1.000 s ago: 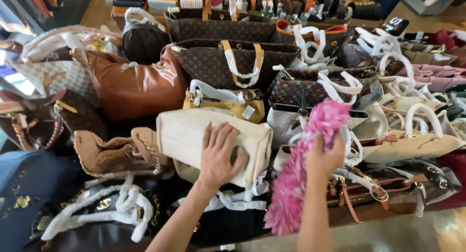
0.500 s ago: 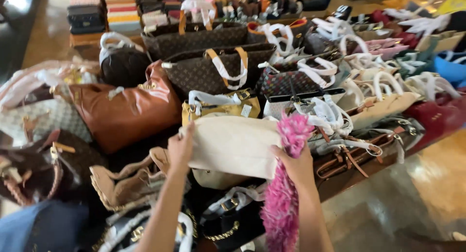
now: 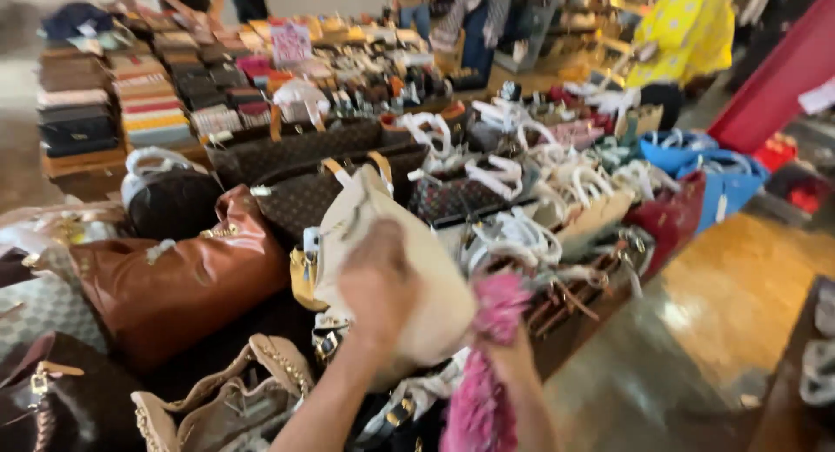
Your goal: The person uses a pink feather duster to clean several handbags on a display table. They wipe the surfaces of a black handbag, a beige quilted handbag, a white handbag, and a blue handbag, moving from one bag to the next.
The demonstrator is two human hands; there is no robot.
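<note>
A cream handbag (image 3: 409, 243) is raised and tilted above the other bags. My left hand (image 3: 378, 282) presses flat against its near face, fingers closed on it. My right hand (image 3: 509, 352) grips a fluffy pink duster (image 3: 483, 391) and also touches the cream bag's lower right corner. The picture is blurred by motion, so the fingers are hard to make out.
A table is crowded with handbags: a large brown leather bag (image 3: 174, 282) at left, a tan chain-trimmed bag (image 3: 226, 400) in front, dark patterned bags (image 3: 296, 156) behind, white-handled bags (image 3: 557, 191) to the right. Stacked wallets (image 3: 104, 104) lie far left. People (image 3: 670, 43) stand beyond.
The cream bag has been lifted and tipped up on end. My left hand moved from its left edge onto its face. The camera view swung up and rightward.
</note>
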